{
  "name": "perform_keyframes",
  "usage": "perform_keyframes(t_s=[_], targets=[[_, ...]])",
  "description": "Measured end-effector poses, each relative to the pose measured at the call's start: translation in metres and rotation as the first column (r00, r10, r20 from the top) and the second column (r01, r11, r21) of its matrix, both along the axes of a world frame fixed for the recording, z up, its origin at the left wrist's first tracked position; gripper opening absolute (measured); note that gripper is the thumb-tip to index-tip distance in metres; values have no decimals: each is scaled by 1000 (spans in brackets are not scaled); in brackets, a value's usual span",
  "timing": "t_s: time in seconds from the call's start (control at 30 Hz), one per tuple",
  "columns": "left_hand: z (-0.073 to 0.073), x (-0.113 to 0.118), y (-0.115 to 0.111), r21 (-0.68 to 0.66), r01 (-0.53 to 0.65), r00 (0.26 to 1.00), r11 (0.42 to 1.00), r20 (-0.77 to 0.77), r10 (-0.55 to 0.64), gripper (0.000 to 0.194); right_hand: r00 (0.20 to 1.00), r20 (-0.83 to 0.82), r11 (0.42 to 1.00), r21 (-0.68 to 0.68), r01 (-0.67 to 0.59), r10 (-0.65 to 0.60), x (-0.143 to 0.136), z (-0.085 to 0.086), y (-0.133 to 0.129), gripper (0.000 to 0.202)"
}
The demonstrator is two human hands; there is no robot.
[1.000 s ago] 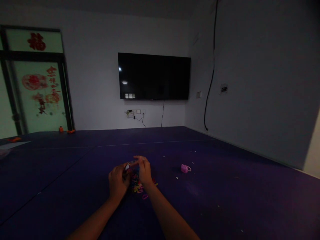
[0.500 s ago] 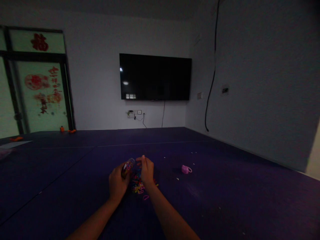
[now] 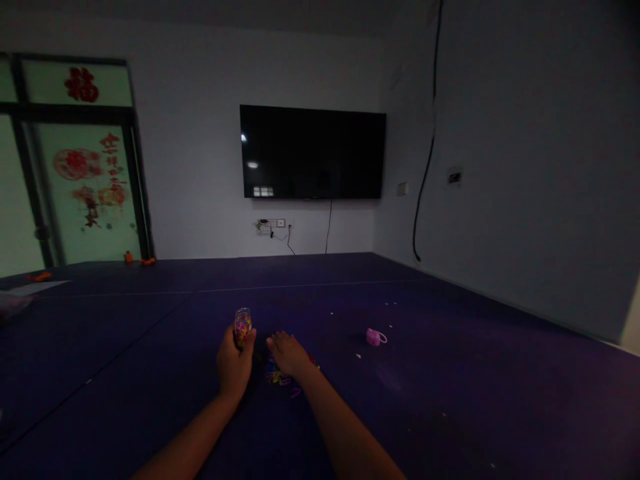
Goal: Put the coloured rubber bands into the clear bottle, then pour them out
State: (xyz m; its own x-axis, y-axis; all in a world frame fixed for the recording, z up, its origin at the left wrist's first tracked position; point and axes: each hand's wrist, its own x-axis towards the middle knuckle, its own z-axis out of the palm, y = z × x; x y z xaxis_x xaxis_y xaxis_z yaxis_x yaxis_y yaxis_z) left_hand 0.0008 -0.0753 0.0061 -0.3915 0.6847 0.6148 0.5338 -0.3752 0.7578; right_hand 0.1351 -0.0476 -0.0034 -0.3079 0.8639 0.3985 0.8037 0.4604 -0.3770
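Note:
My left hand (image 3: 235,363) is closed around a small clear jar (image 3: 243,319), which stands nearly upright with its open mouth at the top. Small multicoloured elastic bands show through its wall. To the right, my right hand (image 3: 290,355) lies palm down over a loose pile of the same kind of bands (image 3: 278,378) on the dark surface. Its fingers are stretched out low over the pile, and the fingertips are partly hidden. One pink band (image 3: 295,393) rests at the pile's near edge. Farther right sits a pink cap with a loop (image 3: 373,337), touched by neither hand.
The wide purple-blue surface (image 3: 200,320) reaches to the walls, with small white scraps (image 3: 358,356) scattered on it. Orange items (image 3: 148,261) lie at the far left. A television (image 3: 313,153) hangs on the wall, and a black cable (image 3: 425,173) dangles at the right.
The jar has gone from tilted toward my right hand to nearly upright, and shifted left. My right hand has turned from beside the jar's mouth down onto the pile.

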Motion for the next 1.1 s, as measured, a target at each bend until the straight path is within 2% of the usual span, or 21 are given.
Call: perform_keyframes(t_s=[0.13, 0.2, 0.27, 0.4, 0.47, 0.53, 0.6, 0.7, 0.77, 0.87, 0.93, 1.1], targets=[[0, 0, 1, 7, -7, 1000, 1000, 9, 7, 48, 996, 60, 998, -3, 68, -68, 1, 11, -6, 65], [-1, 0, 2, 12, -47, 999, 999, -6, 47, 48, 983, 126, 991, 35, 131, -134, 1, 19, -11, 66], [-2, -1, 3, 12, -124, 992, 992, -37, 124, 49, 973, 186, 989, 82, 121, -134, -1, 26, -15, 60], [-3, -3, 6, 34, -243, 966, 969, -80, 245, 49, 957, 272, 980, 134, -147, 106, -10, 24, -22, 37], [-4, -3, 7, 45, -251, 964, 967, -83, 254, 50, 918, 335, 953, 137, -271, 213, -16, 18, -24, 31], [-4, -4, 7, 39, -238, 967, 971, -82, 240, 52, 884, 392, 939, 120, -322, 253, -21, 14, -25, 32], [-4, -4, 7, 27, -223, 971, 974, -77, 224, 53, 880, 426, 959, 90, -270, 208, -25, 13, -26, 30], [-5, -4, 7, 20, -206, 976, 978, -71, 207, 53, 900, 432, 994, 64, -88, 52, -27, 17, -23, 24], [-5, -4, 8, 23, -206, 976, 978, -64, 207, 52, 910, 413, 998, 68, 11, -38, -23, 19, -19, 24], [-6, -3, 8, 33, -201, 978, 979, -56, 203, 50, 931, 309, 981, 72, 180, -193, -10, 19, -13, 34], [-6, -3, 8, 30, -184, 981, 982, -56, 186, 49, 937, 173, 952, 12, 305, -303, 1, 16, -10, 39], [-5, -2, 6, 11, -156, 987, 988, -42, 157, 51, 944, 115, 947, -61, 316, -308, 16, 17, -8, 50]])
